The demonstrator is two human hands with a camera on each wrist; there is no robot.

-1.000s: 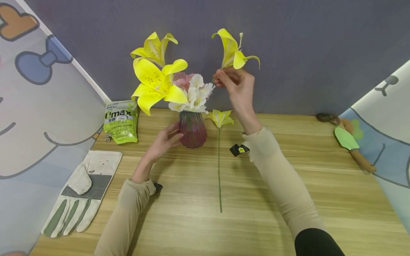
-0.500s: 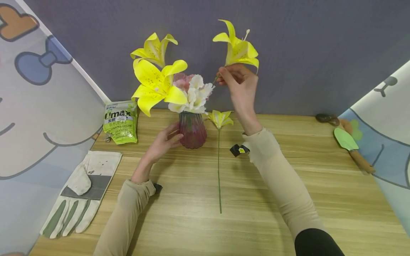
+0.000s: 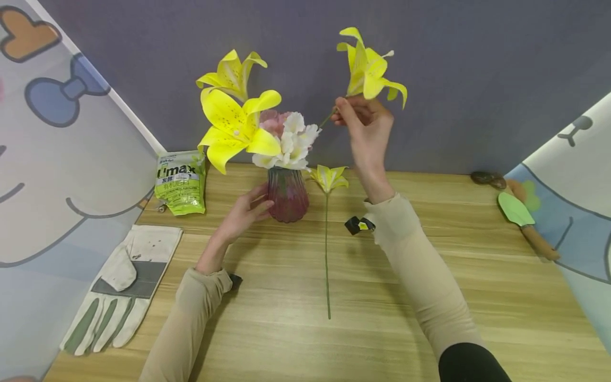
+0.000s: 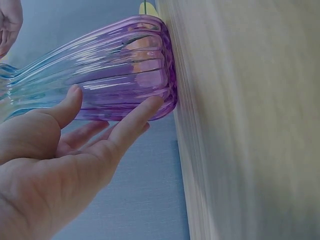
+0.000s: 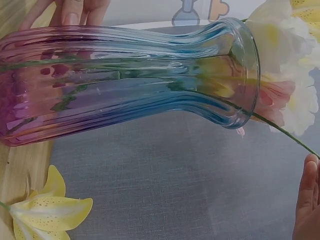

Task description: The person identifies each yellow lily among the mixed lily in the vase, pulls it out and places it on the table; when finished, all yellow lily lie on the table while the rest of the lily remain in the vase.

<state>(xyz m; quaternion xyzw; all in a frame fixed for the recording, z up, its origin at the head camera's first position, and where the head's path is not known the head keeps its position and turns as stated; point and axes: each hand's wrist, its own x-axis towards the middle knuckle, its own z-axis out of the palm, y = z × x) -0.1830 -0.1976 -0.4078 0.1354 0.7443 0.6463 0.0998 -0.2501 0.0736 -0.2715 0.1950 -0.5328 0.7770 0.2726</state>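
A ribbed glass vase (image 3: 288,196), clear blue above and purple below, stands upright on the table holding yellow lilies (image 3: 234,127) and white and pink flowers (image 3: 292,140). My left hand (image 3: 245,212) holds its lower left side, thumb and fingers against the glass in the left wrist view. High right of the vase, my right hand (image 3: 369,127) pinches the stem of another yellow lily (image 3: 367,69) just under the bloom. That green stem (image 5: 285,131) slants into the vase mouth in the right wrist view. A further long-stemmed lily (image 3: 328,180) lies on the table right of the vase.
On the left are a green fertilizer bag (image 3: 180,183) and a pair of work gloves (image 3: 126,286). A green-bladed trowel (image 3: 516,208) with a wooden handle and dark stones (image 3: 488,179) lie at far right. A grey wall (image 3: 453,90) stands behind.
My right hand has shifted right and slightly up with its lily, whose bloom has turned and tilted rightward. The left hand and vase stay as they were.
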